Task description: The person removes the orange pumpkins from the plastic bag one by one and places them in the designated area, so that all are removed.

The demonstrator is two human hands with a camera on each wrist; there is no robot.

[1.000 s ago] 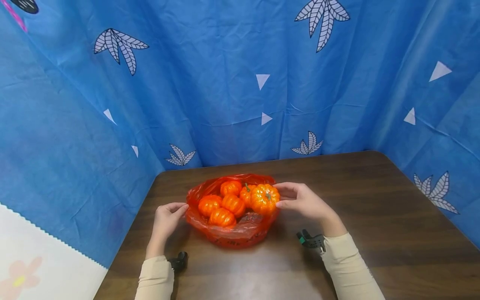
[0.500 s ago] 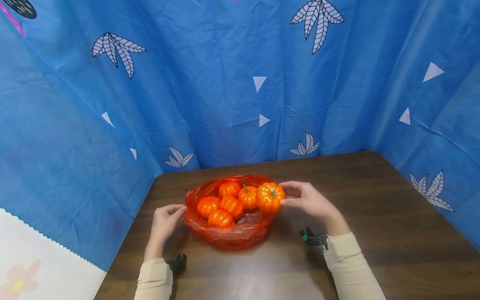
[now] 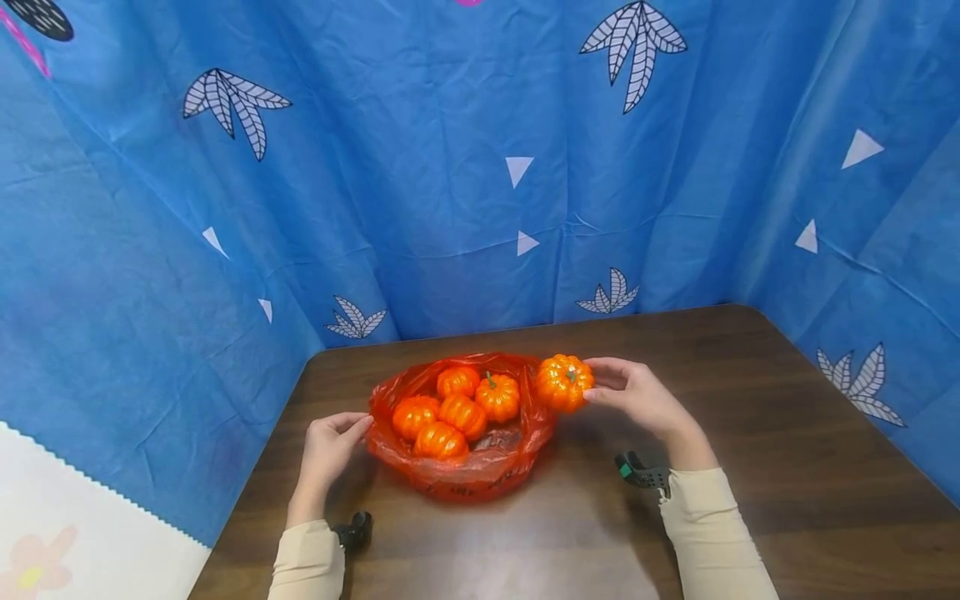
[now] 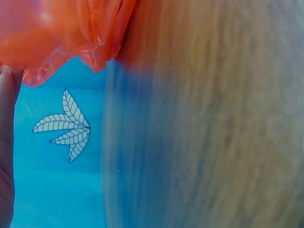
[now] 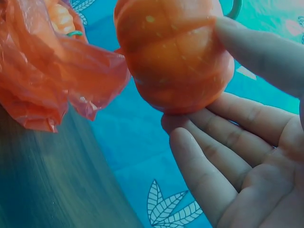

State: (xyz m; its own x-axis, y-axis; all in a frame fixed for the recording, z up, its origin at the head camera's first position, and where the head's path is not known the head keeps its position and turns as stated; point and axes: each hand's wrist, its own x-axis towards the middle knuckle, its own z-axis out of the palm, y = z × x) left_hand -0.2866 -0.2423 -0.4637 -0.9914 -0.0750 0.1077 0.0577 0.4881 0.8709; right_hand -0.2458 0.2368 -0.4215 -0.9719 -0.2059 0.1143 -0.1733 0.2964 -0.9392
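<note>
A red plastic bag (image 3: pixel 480 479) stands wide open on the table with several small orange pumpkins (image 3: pixel 462 416) inside. My left hand (image 3: pixel 330 446) pinches the left edge of the bag between thumb and fingers. To the right of the bag's rim, my right hand (image 3: pixel 645 400) holds a shiny orange pumpkin (image 3: pixel 564 383) between its thumb and fingers. In the right wrist view this pumpkin (image 5: pixel 173 54) is gripped at its side, its green stem pointing away. The bag's edge (image 5: pixel 95 76) hangs just left of it there.
The brown wooden table (image 3: pixel 787 433) stretches to the right and in front of the bag. A blue curtain (image 3: pixel 465 167) with white leaf prints hangs behind and beside the table. A white cloth (image 3: pixel 82 517) lies at lower left.
My right hand has lifted the pumpkin from over the bag's right side and carried it right, past the rim. My left hand has stayed at the bag's left edge.
</note>
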